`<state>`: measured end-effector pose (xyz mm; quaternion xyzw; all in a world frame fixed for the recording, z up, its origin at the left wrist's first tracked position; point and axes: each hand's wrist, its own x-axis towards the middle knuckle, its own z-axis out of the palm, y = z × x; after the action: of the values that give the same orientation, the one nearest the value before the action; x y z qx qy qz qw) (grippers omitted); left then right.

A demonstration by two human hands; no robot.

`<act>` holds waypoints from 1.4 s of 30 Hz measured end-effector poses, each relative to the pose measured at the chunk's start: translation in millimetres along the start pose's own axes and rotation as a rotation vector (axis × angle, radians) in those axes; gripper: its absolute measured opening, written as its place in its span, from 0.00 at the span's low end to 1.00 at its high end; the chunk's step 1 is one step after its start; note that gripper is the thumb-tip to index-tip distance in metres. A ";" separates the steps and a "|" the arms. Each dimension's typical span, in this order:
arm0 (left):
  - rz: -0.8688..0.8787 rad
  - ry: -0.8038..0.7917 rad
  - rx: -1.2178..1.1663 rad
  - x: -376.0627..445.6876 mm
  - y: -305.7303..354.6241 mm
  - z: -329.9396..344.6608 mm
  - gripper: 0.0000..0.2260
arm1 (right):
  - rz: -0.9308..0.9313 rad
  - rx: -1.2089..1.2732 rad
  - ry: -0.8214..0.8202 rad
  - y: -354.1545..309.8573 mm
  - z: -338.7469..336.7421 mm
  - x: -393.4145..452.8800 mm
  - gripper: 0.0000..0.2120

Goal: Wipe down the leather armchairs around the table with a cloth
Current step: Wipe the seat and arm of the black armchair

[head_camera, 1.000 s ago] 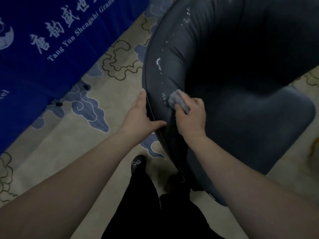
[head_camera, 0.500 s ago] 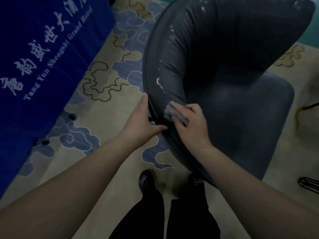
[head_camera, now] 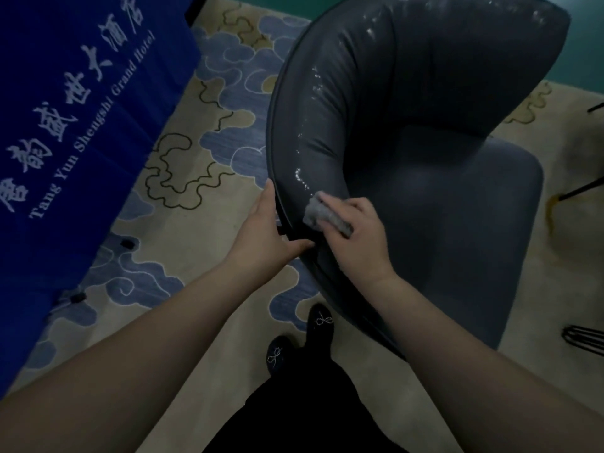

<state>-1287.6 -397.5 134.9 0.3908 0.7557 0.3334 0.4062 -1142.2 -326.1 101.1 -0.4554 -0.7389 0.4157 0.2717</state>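
On the near arm of the armchair (head_camera: 408, 132), I'm mid-wipe.

Head view: my right hand (head_camera: 356, 237) presses the grey cloth (head_camera: 322, 214) onto the top of that arm, fingers curled over it and gripping. My left hand (head_camera: 268, 230) lies flat against the arm's outer edge, fingers straight, steadying the chair. Wet streaks glisten farther up the arm toward the back, so I judge the next stroke should run up along them; the seat looks undone.
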 end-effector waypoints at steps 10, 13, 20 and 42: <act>0.000 0.031 -0.003 7.0 0.0 -4.8 0.43 | -0.141 -0.064 -0.005 -3.8 7.0 25.7 0.20; -0.033 0.021 0.017 13.7 -0.2 -8.0 0.49 | 0.045 -0.003 0.084 -4.3 12.1 36.2 0.19; -0.047 -0.005 0.042 25.5 -1.7 -14.1 0.51 | -0.166 -0.113 -0.024 -7.3 15.5 56.2 0.21; -0.078 -0.008 0.041 51.5 1.9 -26.5 0.52 | -0.156 -0.071 -0.012 -6.4 11.5 93.1 0.20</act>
<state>-1329.0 -357.1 130.1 0.3705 0.7756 0.3001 0.4136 -1194.8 -248.2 103.0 -0.4034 -0.7879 0.3695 0.2826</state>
